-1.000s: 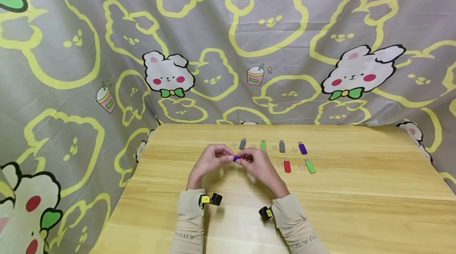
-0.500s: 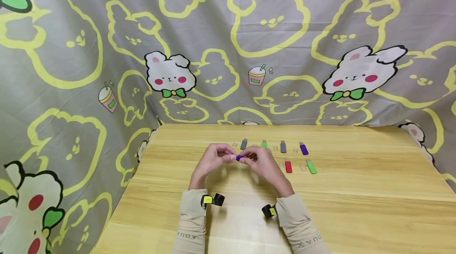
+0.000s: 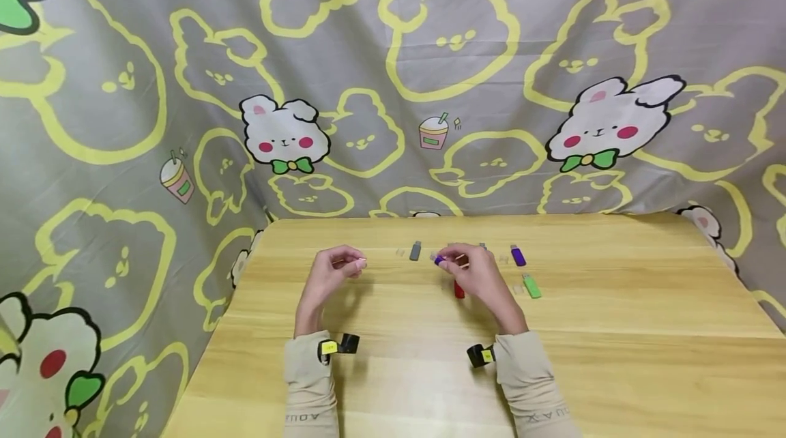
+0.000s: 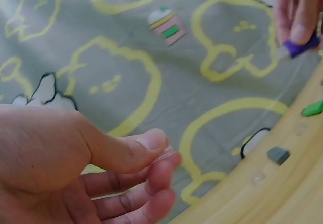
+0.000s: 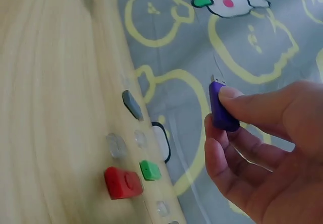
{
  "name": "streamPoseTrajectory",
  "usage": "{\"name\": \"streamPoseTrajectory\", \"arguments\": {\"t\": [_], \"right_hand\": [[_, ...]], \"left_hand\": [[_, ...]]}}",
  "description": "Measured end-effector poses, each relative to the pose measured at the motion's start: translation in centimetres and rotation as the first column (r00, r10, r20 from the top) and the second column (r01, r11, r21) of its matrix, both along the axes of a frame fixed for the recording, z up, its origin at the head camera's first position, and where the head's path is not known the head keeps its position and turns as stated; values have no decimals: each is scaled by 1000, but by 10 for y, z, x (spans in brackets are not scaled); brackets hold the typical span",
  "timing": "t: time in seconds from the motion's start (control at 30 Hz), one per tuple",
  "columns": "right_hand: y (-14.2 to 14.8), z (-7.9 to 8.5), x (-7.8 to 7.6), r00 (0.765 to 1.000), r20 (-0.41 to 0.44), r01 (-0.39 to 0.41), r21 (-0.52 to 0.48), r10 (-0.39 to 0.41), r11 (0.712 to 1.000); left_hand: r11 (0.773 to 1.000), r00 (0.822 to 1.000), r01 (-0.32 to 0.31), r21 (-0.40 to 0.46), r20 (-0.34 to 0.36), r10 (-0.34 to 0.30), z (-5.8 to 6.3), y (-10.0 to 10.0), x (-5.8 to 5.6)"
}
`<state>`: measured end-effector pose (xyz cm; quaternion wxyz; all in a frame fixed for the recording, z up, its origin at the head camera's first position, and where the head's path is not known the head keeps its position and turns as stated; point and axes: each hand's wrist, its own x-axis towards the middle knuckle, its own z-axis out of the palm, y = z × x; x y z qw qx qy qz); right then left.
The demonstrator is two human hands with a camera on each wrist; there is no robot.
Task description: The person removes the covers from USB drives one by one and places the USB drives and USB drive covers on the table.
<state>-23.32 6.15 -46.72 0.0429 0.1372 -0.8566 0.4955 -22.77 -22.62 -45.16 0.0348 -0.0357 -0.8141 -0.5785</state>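
Between thumb and fingertips, my left hand (image 3: 328, 281) pinches a small clear cap (image 4: 165, 154), raised over the table. My right hand (image 3: 479, 278) pinches a purple USB flash drive (image 5: 221, 108), its metal plug bare and pointing away from the palm. The two hands are apart. Below and behind the right hand lie a red USB flash drive (image 5: 123, 182), a green one (image 5: 150, 170) and a grey one (image 3: 482, 246), partly hidden by that hand in the head view. Another grey drive (image 3: 415, 251) lies between the hands with a clear cap (image 3: 400, 252) at its left.
Right of the right hand, a second purple drive (image 3: 518, 256) and another green drive (image 3: 531, 286) lie uncapped, clear caps (image 3: 504, 259) at their left. The wooden table (image 3: 614, 288) ends at a patterned curtain (image 3: 381, 49) behind and at the left.
The hands were together at the purple USB flash drive. They have drawn apart: the left hand went left with the clear cap, the right hand went right with the drive. The view shifted slightly.
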Motion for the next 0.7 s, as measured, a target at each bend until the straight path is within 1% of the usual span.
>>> {"name": "streamPoseTrajectory", "arguments": {"t": [0.07,0.13,0.17,0.2,0.33,0.47,0.6,0.7], "right_hand": [[1,0,-1,1000,-1,9,-1,-9,1000],[-4,-2,-1,1000,12,20,2,-20,1000],[-7,-3,-1,999,25,27,5,-27,1000],[-12,-4,-1,999,40,35,7,-36,999],[-30,-11,0,990,103,94,38,-98,995],[-45,-22,-2,979,133,143,112,-157,983],[-58,-32,-5,982,106,136,170,-155,976],[-63,-36,-7,983,93,137,205,-159,969]], "left_hand": [[999,999,33,-2,12,-33,-1,-5,-1],[998,997,68,-16,21,-68,-2,-4,-2],[997,997,73,-24,24,-72,-3,-4,-3],[997,997,76,-34,22,-76,-4,-3,-3],[995,998,57,-78,26,-55,-7,3,-4],[990,997,63,-127,46,-57,-11,8,-6],[985,995,76,-153,75,-65,-15,12,-7],[983,993,90,-163,93,-75,-19,15,-8]]}}
